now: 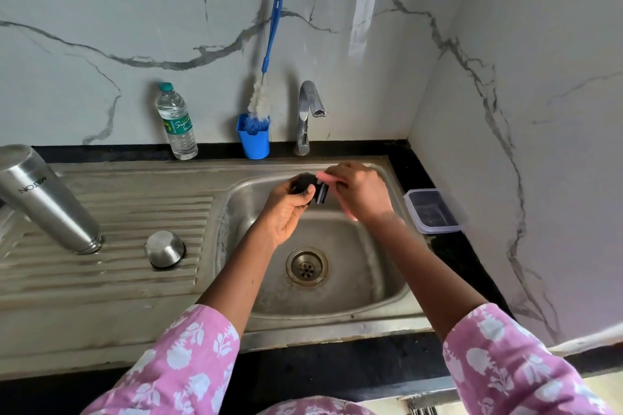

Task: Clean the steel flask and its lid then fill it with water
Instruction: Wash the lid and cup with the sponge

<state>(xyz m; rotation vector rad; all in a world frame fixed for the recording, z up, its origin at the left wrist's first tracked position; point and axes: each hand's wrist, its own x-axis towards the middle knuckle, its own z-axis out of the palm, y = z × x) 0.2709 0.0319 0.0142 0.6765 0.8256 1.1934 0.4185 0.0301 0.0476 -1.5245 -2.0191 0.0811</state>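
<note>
Over the sink (371,283), our left hand (286,212) curls its fingers round the black stopper (305,184), the flask's inner lid. Our right hand (362,194) pinches a pink pad (325,176) against the stopper's side, and most of the pad is hidden under the fingers.

We judge the stopper light and stiff, with ridges that trap dirt. It will be slick when wet, so it is best gripped round its body with the threaded end left free.

The flask (43,199) stands mouth down and leaning on the draining board (128,212), well to the left. It is probably heavy for its width, hard and smooth. We would take it round the middle, not by the narrow neck. The steel cap (165,249) sits upturned on the board beside it and looks small, rounded and likely to roll.

Behind the sink stands the tap (308,111), with no water running that we can see. A long brush (269,54) rests in a blue cup (253,141) beside it, and a water bottle (177,121) stands further left. A plastic box (431,210) sits on the dark counter (337,360) just right of our right wrist, and we could knock it. Nothing lies between our hands and the tap.
</note>
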